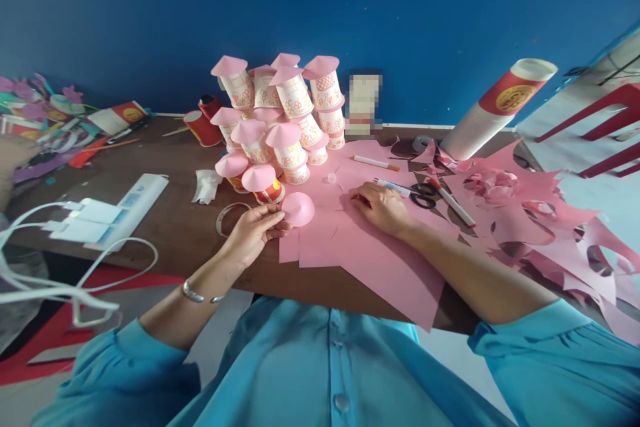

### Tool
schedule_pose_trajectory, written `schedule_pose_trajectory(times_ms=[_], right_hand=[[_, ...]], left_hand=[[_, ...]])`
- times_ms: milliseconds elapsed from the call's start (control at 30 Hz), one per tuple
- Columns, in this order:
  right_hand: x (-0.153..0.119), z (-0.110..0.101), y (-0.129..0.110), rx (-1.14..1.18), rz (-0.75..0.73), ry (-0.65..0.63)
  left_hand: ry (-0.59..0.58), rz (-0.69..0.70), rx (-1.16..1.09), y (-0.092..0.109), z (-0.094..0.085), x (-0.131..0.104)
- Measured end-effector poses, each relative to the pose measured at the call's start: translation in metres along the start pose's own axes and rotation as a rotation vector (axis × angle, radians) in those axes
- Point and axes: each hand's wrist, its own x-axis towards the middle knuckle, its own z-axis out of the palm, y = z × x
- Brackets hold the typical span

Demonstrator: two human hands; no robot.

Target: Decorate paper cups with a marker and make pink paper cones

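Note:
My left hand (260, 223) pinches the edge of a small pink paper cone (299, 208) between thumb and fingers, just above the table's front part. On the pink paper sheets (320, 240) rests my right hand (383, 207), its fingers curled in and nothing seen in them. A white tube or pen (394, 187) and black-handled scissors (424, 196) lie right beside that hand. Behind the cone stands a cluster of decorated paper cups (291, 157), several of them stacked and topped with pink cones. Two red cups (270, 193) with cone tops are nearest my left hand.
Pink paper scraps (540, 213) heap up on the right, near a tall stack of paper cups (485, 113). Markers (457, 207) lie about. On the left are a white power strip (133, 210) with cables, a tape ring (225, 220) and crumpled tissue (206, 185).

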Motion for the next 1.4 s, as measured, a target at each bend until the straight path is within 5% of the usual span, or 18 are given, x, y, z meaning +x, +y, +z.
schedule_pose_trajectory(times_ms=[633, 967, 1067, 1233, 1400], right_hand=[[-0.001, 0.006, 0.006, -0.015, -0.06, 0.075], [-0.001, 0.007, 0.008, -0.015, -0.056, 0.071], [-0.002, 0.008, 0.007, -0.046, -0.058, 0.084], [-0.004, 0.01, 0.002, -0.163, -0.072, 0.077], [0.0, 0.008, -0.005, -0.189, -0.021, -0.054]], left_hand=[[0.112, -0.014, 0.114, 0.004, -0.031, -0.028], [0.145, 0.416, 0.827, -0.003, -0.053, -0.048], [0.074, 0.707, 1.039, -0.012, -0.044, -0.054], [-0.285, 1.163, 1.257, -0.03, -0.003, -0.056], [-0.543, 1.277, 1.396, -0.042, 0.05, -0.032]])
